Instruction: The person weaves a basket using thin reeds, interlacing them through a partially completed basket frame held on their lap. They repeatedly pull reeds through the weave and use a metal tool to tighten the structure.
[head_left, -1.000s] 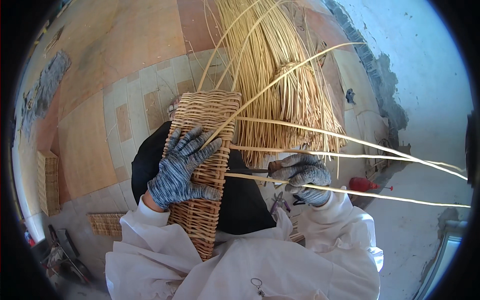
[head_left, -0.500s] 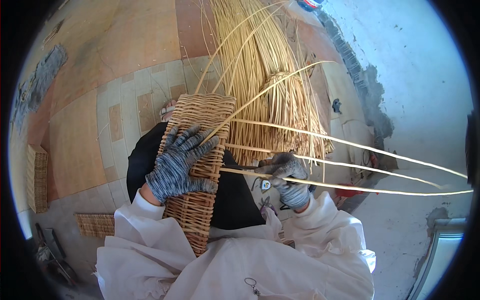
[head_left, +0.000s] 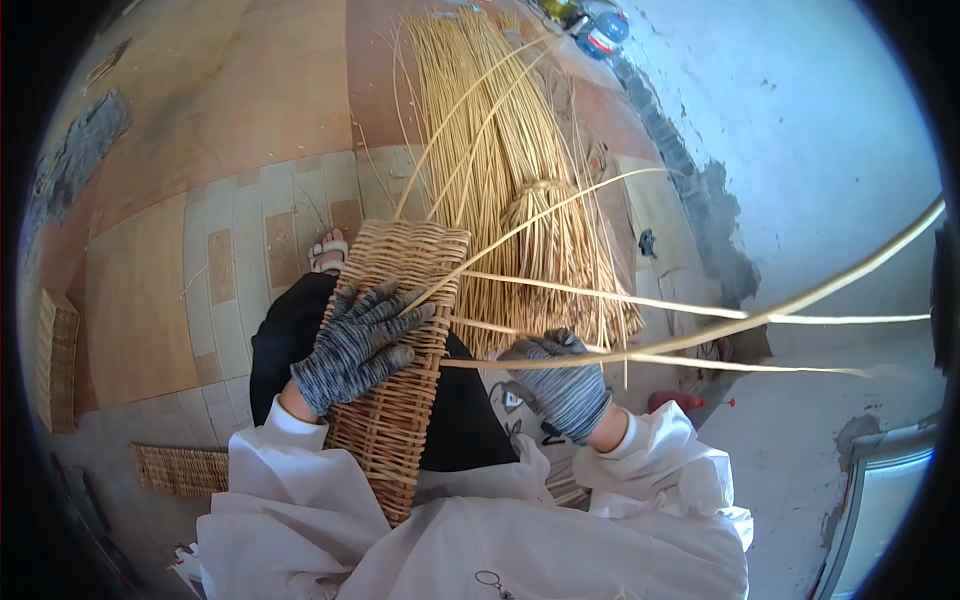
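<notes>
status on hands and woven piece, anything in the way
Left hand flat on woven piece. Right hand at a pale strand, grip unclear. Other strands jut out close by.

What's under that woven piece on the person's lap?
Black cloth shows past both long edges of the woven piece, and a sandalled foot beside its far left corner. What lies directly beneath is covered, so I can't tell if anything else is there.

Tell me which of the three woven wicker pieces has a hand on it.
The wicker panel under the left hand, with long strands coming out; the far-left piece and lower-left piece are untouched.
</notes>
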